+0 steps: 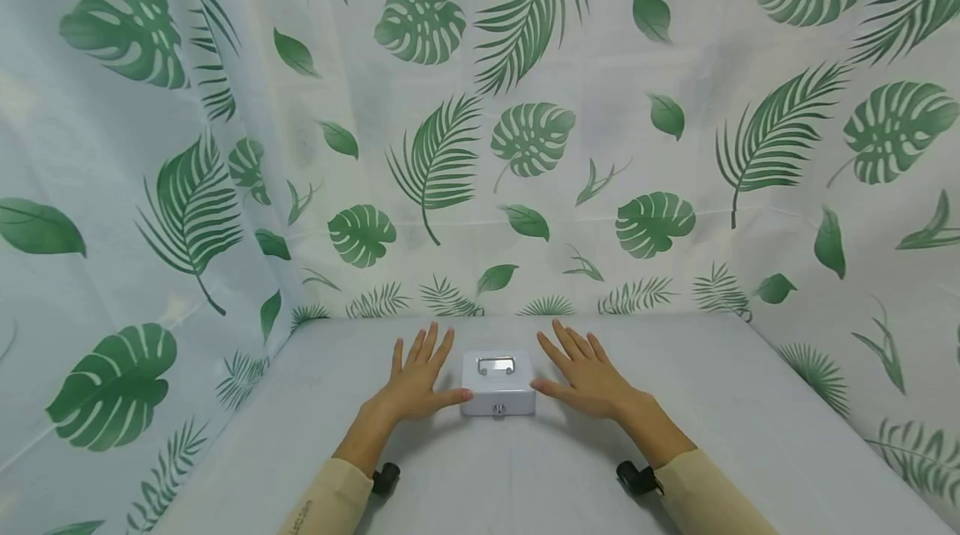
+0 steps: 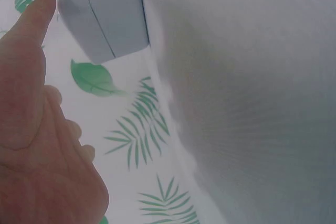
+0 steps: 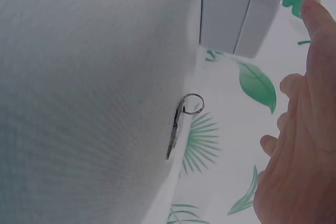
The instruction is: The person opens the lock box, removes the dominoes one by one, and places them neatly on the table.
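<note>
A small white cash box (image 1: pixel 498 385) with a folding metal handle (image 1: pixel 496 365) on its lid and a keyhole lock (image 1: pixel 498 409) in front sits on the table. My left hand (image 1: pixel 416 385) is spread flat beside its left side, thumb tip right at the edge of the lid. On the other side my right hand (image 1: pixel 588 377) is spread too, its thumb tip at the lid's right edge. The lid is down. In the right wrist view, keys on a metal ring (image 3: pixel 178 121) lie on the table near the right hand; the hand hides them in the head view.
The table (image 1: pixel 510 477) wears a pale cloth. A white curtain (image 1: pixel 465 268) printed with green leaves rises behind it and on both sides. Black wrist cameras (image 1: pixel 386 479) sit below both wrists, next to the beige sleeves (image 1: pixel 708 493).
</note>
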A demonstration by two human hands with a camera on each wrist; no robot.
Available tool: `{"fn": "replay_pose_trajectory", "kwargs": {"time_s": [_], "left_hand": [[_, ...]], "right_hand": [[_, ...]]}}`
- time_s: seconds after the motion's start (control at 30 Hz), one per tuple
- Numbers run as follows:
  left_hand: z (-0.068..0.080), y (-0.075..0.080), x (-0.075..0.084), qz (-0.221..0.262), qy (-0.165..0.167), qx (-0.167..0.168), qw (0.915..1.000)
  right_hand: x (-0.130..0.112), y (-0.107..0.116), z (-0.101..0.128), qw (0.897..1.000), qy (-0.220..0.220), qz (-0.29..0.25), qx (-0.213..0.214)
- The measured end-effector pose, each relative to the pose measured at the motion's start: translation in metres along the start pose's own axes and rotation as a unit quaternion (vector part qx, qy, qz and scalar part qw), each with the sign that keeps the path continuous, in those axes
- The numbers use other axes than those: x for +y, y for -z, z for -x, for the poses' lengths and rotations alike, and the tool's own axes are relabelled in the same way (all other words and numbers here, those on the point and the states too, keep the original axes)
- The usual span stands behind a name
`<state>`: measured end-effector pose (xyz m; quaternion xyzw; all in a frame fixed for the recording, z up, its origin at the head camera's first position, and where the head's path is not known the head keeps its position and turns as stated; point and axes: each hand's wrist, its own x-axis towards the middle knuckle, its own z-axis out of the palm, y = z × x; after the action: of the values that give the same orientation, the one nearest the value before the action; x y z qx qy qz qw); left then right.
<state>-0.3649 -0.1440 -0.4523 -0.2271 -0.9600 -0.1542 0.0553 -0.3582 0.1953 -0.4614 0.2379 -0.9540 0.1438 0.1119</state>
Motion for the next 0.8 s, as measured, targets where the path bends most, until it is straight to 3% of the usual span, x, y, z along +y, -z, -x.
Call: {"fn": "replay_pose_trajectory", "kwargs": {"time_s": [0.5, 0.63, 0.8], "left_hand": [[-0.002, -0.003, -0.004, 0.019, 0.004, -0.010, 0.9998], [-0.002, -0.002, -0.004, 0.054, 0.003, -0.019, 0.9984], [-0.006, -0.002, -0.005, 0.126, -0.007, -0.040, 0.9912]], "right_hand": [[0.006, 0.000, -0.002, 1.000, -0.003, -0.014, 0.005], [0.005, 0.003, -0.003, 0.999, 0.001, -0.041, -0.003], [0.007, 0.010, -0.007, 0.994, -0.028, -0.109, -0.007]]}}
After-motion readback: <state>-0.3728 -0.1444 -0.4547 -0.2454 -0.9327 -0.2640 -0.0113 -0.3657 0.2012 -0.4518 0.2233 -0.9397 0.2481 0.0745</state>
